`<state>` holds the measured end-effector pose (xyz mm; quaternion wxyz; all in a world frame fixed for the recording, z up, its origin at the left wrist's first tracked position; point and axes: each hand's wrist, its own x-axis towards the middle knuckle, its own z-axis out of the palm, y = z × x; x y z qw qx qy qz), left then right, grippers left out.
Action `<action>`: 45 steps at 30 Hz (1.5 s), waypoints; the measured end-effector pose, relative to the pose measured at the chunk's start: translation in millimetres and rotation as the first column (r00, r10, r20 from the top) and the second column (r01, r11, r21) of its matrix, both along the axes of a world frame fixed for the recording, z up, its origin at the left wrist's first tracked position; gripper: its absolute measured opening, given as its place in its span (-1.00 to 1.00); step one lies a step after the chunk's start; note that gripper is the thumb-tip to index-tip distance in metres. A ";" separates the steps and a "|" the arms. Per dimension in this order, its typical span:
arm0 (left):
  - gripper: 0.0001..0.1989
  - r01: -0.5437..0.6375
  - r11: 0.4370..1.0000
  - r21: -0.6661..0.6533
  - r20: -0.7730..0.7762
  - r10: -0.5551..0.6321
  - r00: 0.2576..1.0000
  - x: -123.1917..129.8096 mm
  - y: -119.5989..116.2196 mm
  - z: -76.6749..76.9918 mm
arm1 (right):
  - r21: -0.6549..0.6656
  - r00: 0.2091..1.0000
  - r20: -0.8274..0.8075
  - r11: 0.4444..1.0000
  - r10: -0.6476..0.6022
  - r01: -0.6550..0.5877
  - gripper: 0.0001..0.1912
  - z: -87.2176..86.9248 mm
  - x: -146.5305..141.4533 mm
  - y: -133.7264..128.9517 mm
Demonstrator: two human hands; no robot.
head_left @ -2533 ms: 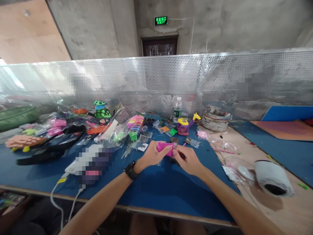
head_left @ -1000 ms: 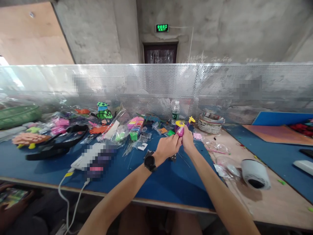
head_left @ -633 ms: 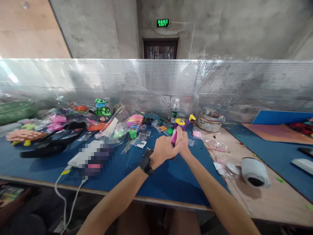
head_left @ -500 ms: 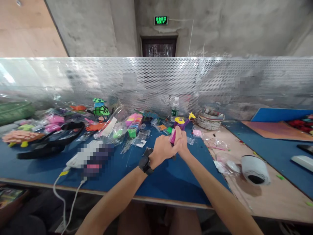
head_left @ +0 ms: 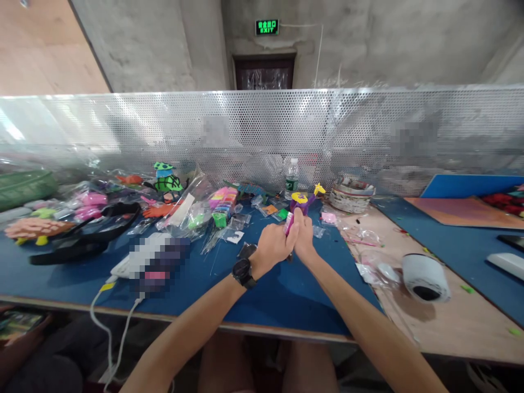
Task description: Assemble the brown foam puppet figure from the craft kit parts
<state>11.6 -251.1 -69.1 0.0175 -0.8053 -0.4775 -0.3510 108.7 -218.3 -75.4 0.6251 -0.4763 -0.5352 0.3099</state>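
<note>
"Pink is the colour of the packet (head_left: 289, 222). How is it held?"

"It is gripped between both hands above the blue tabletop (head_left: 286, 311). Only its upper end is exposed; the remainder is covered by fingers."

"Condition of the hands?"

"The left hand (head_left: 273, 244) is closed on the packet, its back turned to the view. The right hand (head_left: 303, 236) is pressed against it, likewise closed on the packet. Which hand bears more of the grip cannot be told. A black watch (head_left: 243, 272) is worn on the left wrist."

"What is noted beyond the hands?"

"A purple and yellow giraffe figure (head_left: 300, 201) is seen just behind the packet; whether the two touch cannot be established. An upright water bottle (head_left: 292, 178) is recorded farther back, near the metal mesh screen (head_left: 266, 123)."

"And to the sides?"

"On the left, a green packet (head_left: 283, 214), an orange packet (head_left: 269, 209) and a bundle of coloured packs (head_left: 224, 203) are found. A small dark packet (head_left: 247, 250) is located near the watch. On the right, a pale pink packet (head_left: 328, 218), a round basket (head_left: 351, 197) and a white container (head_left: 424, 277) with a dark end are logged."
</note>
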 end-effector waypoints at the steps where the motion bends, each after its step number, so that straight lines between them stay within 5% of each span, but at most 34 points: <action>1: -0.48 0.006 1.000 0.005 0.000 -0.006 1.000 0.0 -0.1 0.4 | 0.003 1.000 0.001 1.000 -0.008 0.008 -0.40 0.5 -0.4 -0.9; 14: -0.54 0.116 0.993 0.001 0.049 -0.116 0.992 -3.6 5.3 -3.7 | 0.077 1.000 -0.014 0.997 0.004 -0.003 -0.36 -0.9 5.8 -3.9; 19: -0.51 0.279 0.960 0.018 0.270 -0.274 0.923 -18.9 10.6 3.8 | 0.173 0.998 -0.015 0.983 0.058 -0.054 -0.33 0.9 17.2 0.0; 33: -0.52 0.666 0.713 -0.218 0.674 -0.384 0.631 -20.1 19.5 -3.9 | 0.125 0.979 0.056 0.971 0.197 -0.203 -0.31 5.6 28.8 2.9; 38: -0.51 0.698 0.671 -0.248 0.679 -0.394 0.620 -20.7 14.6 3.2 | 0.121 0.965 0.071 0.958 0.254 -0.261 -0.29 8.3 31.4 3.4; 45: -0.52 0.666 0.689 -0.285 0.642 -0.379 0.667 -20.1 14.2 4.2 | 0.111 0.940 0.123 0.937 0.317 -0.330 -0.33 2.8 39.8 9.9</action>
